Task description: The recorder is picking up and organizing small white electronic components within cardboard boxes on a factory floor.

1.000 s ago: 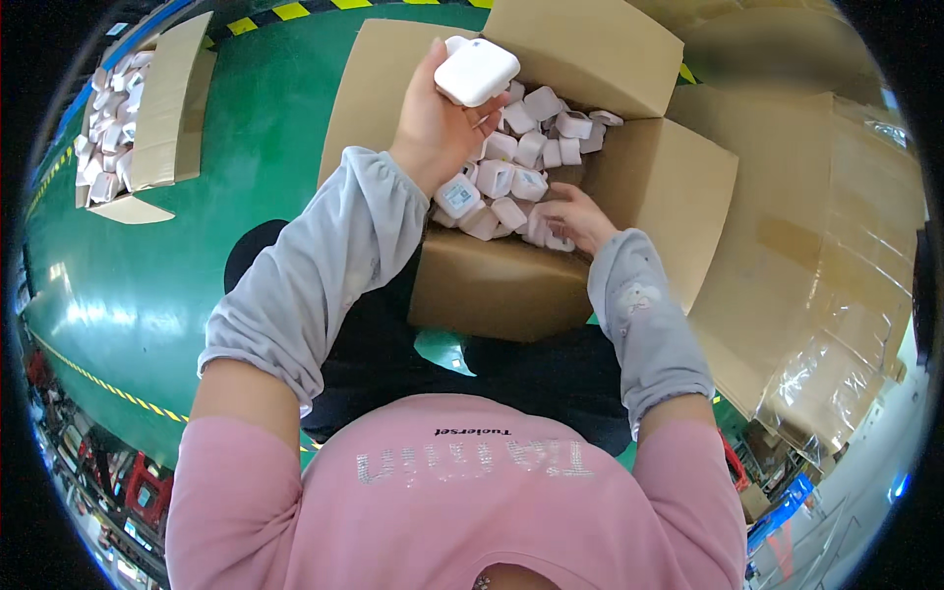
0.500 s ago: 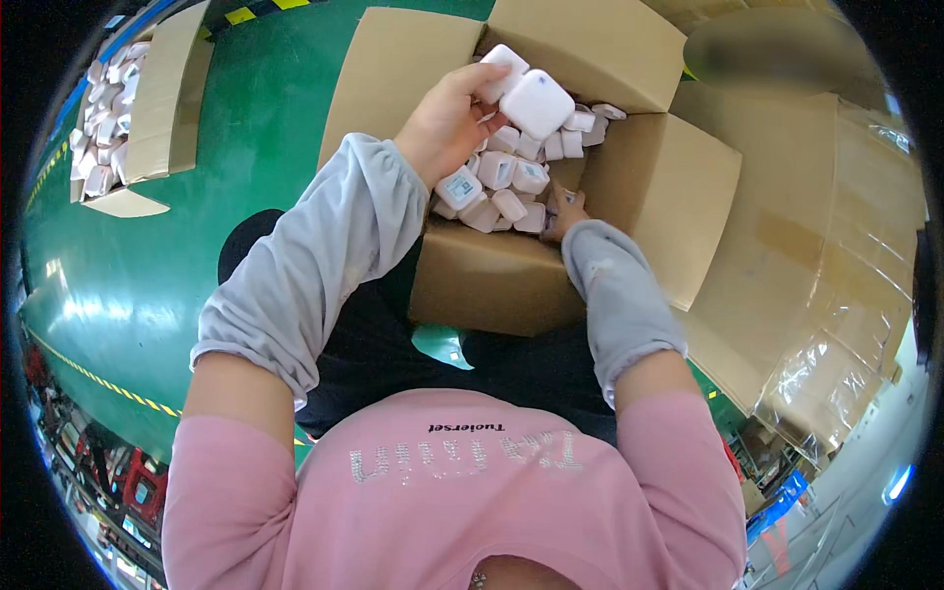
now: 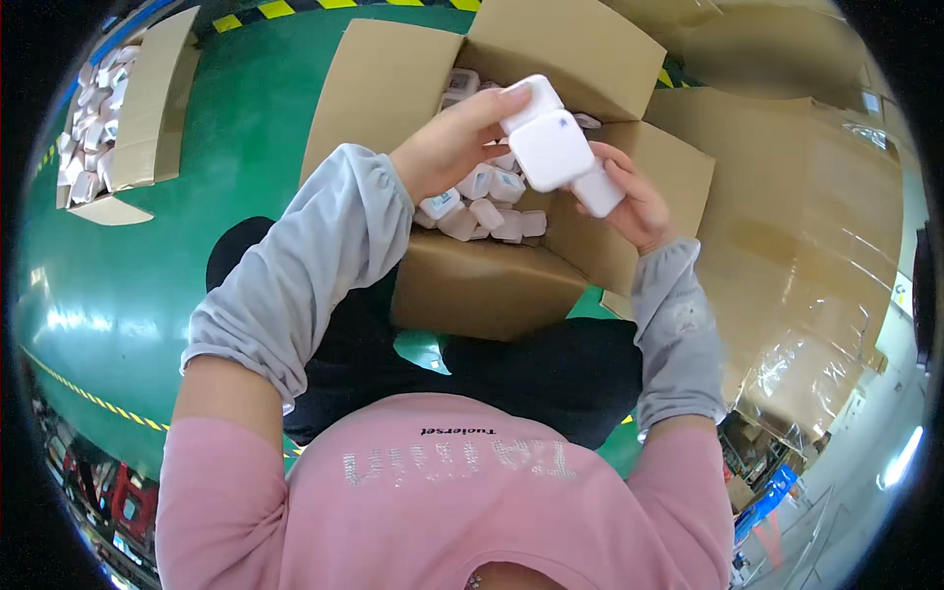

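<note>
Shiny clear film (image 3: 784, 382) clings to the lower part of the large brown cardboard (image 3: 752, 246). Left of that cardboard spreads the glossy green floor (image 3: 236, 128), with yellow-black striped tape (image 3: 277, 9) at its upper left. Below the cardboard sits a blue object (image 3: 767, 499); to its lower right, a bright light (image 3: 900, 459); far to its lower left, something red (image 3: 131, 503).

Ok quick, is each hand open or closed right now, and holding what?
Left hand: closed, holding two white cases.
Right hand: closed, holding another white case.
</note>
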`<state>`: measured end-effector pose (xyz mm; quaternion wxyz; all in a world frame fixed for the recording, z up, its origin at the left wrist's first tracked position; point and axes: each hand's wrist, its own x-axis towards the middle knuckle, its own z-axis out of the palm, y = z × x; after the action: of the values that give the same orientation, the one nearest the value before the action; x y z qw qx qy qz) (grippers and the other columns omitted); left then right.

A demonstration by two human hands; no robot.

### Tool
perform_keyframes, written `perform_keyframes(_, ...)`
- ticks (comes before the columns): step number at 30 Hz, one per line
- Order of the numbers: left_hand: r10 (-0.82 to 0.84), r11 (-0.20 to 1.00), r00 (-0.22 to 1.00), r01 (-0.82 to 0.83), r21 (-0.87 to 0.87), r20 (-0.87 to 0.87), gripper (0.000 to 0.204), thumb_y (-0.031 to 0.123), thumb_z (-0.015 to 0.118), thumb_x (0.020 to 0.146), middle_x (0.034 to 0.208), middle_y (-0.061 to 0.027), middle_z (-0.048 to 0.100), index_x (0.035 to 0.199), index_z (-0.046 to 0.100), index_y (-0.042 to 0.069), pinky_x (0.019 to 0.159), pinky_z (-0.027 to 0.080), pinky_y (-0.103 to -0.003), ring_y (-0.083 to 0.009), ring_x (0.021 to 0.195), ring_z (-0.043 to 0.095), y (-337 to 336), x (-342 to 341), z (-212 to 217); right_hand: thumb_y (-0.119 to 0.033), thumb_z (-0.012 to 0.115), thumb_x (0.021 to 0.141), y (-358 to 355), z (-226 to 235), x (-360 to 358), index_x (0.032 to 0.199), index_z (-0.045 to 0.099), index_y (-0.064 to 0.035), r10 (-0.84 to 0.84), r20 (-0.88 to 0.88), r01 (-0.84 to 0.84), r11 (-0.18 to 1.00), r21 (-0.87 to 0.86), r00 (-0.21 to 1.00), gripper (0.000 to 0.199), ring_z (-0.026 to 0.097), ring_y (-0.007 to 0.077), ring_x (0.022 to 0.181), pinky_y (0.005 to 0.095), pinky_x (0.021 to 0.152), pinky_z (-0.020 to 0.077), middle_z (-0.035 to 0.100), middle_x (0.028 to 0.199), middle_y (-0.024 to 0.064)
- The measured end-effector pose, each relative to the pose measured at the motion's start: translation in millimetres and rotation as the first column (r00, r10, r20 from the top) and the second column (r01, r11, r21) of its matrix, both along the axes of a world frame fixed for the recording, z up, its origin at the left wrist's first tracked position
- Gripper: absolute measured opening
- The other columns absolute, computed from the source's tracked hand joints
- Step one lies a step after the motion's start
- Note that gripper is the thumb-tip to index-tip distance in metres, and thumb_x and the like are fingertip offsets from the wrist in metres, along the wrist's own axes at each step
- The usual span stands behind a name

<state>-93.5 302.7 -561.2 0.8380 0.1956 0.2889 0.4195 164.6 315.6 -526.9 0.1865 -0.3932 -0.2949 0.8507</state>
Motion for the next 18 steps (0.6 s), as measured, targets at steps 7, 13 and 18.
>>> perform_keyframes(7, 0.136, 0.972, 0.987, -0.116, 0.206, -0.087, 0.065, 0.03, 0.062, 0.085, 0.128, -0.0082, 0.042, 0.134, 0.028, 0.006, 0.101, 0.031, -0.034, -0.017, 0.117, 0.041, -10, 29, 20, -0.022, 0.064, 0.083, -28, 41, -53, 0.108, 0.057, 0.0016, -0.19, 0.294, 0.096, 0.947, 0.308, 0.937, 0.035, 0.059, 0.0129, 0.083, 0.0285, 0.076, 0.0466, 0.063, 0.094, 0.0051)
perform_keyframes(13, 0.291, 0.956, 0.951, -0.293, 0.002, -0.102, 0.065, 0.044, 0.052, 0.088, 0.134, -0.0142, 0.038, 0.134, 0.027, 0.006, 0.097, 0.032, -0.038, -0.025, 0.122, 0.038, 7, 12, 16, -0.019, 0.062, 0.083, -30, 199, 42, 0.101, 0.064, -0.0021, -0.946, 0.307, -0.383, 0.246, 0.89, 0.107, 0.025, 0.062, 0.0153, 0.085, 0.0278, 0.074, 0.0497, 0.066, 0.095, 0.0091)
perform_keyframes(18, 0.272, 0.948, 0.96, -0.278, -0.157, -0.06, 0.051, 0.044, 0.052, 0.087, 0.118, -0.0121, 0.05, 0.12, 0.04, 0.007, 0.09, 0.038, -0.036, -0.0226, 0.107, 0.049, 11, 0, 10, -0.024, 0.064, 0.083, -36, 308, 169, 0.104, 0.063, 0.0016, -0.968, -0.132, -0.613, 0.026, 0.79, -0.212, 0.033, 0.062, 0.014, 0.083, 0.023, 0.074, 0.0498, 0.066, 0.095, 0.0074)
